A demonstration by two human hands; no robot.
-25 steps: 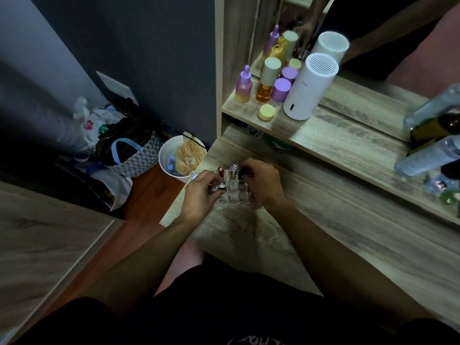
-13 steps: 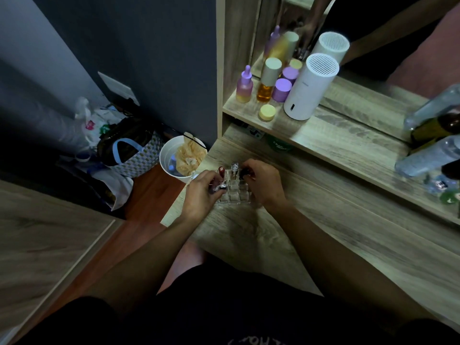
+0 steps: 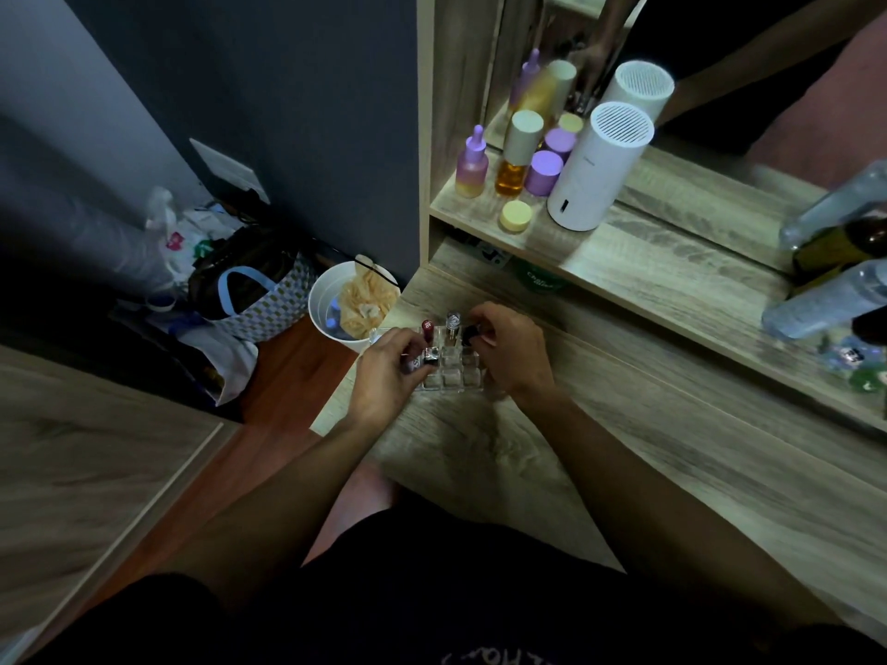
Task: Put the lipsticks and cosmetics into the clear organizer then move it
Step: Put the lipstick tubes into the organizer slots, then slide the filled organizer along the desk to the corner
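Dim light lay over a wooden vanity desk (image 3: 624, 472) set against a dark blue wall (image 3: 288, 112), with a raised shelf (image 3: 648, 276) and a mirror behind it. On the shelf a white cylindrical appliance (image 3: 595, 170) was placed beside an amber bottle (image 3: 516, 160), a purple-capped jar (image 3: 544, 172), a pink dropper bottle (image 3: 472, 165) and a small yellow jar (image 3: 516, 216). On the floor to the left a white bin (image 3: 331, 309) and a checked bag (image 3: 259, 304) were seen.

Near the desk's left front corner the clear organizer (image 3: 451, 369) was set, flanked by both hands. The left hand (image 3: 386, 376) was curled at the organizer's left side, its fingers pinched on a silver-based lipstick (image 3: 428, 360) at a left compartment. The right hand (image 3: 511, 352) was curled at the right side, its fingertips closed on a dark lipstick (image 3: 470, 334) at the back right cells. A red-capped lipstick (image 3: 427, 327) and a silver-topped lipstick (image 3: 452, 323) were stood upright in the back row. Front cells appeared unfilled.
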